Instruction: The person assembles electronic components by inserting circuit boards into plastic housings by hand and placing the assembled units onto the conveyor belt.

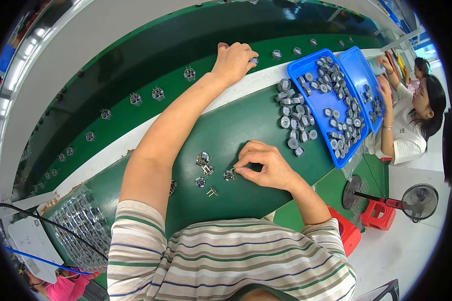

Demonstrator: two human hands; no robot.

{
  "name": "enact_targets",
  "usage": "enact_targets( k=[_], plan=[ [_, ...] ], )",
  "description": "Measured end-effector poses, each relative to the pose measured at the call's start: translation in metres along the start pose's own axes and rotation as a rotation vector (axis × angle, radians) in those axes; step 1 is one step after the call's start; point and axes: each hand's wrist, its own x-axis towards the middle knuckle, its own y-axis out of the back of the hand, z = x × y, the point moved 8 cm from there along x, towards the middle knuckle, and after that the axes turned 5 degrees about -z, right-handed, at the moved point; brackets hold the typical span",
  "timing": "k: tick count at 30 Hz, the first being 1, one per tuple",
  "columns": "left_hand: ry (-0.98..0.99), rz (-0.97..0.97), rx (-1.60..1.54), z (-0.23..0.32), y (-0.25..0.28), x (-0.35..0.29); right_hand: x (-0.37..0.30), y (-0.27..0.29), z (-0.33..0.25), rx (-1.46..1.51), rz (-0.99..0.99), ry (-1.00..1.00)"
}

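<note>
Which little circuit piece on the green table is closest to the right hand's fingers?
The rightmost circuit piece, right by the fingertips of the right hand. The other circuit pieces lie farther left, away from that hand.

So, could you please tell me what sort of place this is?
Probably a factory assembly line: small parts sit spaced along what looks like a green belt, a blue tray holds grey parts, and another person works nearby.

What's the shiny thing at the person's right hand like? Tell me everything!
The shiny thing looks small and metallic, silvery with dark patches. It's on or just above the green table, right of similar pieces. The right hand seems to pinch it by a thin bit. Finer parts are too tiny.
</note>
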Motion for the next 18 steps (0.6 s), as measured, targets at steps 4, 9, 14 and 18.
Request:
enact_targets(
  k=[4, 9, 14, 18],
  plan=[
    [-0.026, 0.067, -0.086, 0.004, 0.017, -0.018, -0.01, 0.028, 0.028, -0.019, 0.222, -0.338],
    [-0.138, 0.074, -0.306, 0.034, 0.054, -0.086, -0.011, 0.041, 0.034, -0.275, 0.332, -0.23],
    [-0.106, -0.126, -0.397, 0.046, 0.052, -0.15, -0.005, 0.047, 0.017, -0.268, 0.232, -0.19],
    [-0.099, -0.051, -0.357, 0.043, 0.057, -0.175, 0.004, 0.041, 0.007, -0.355, 0.068, -0.039]
  ],
)
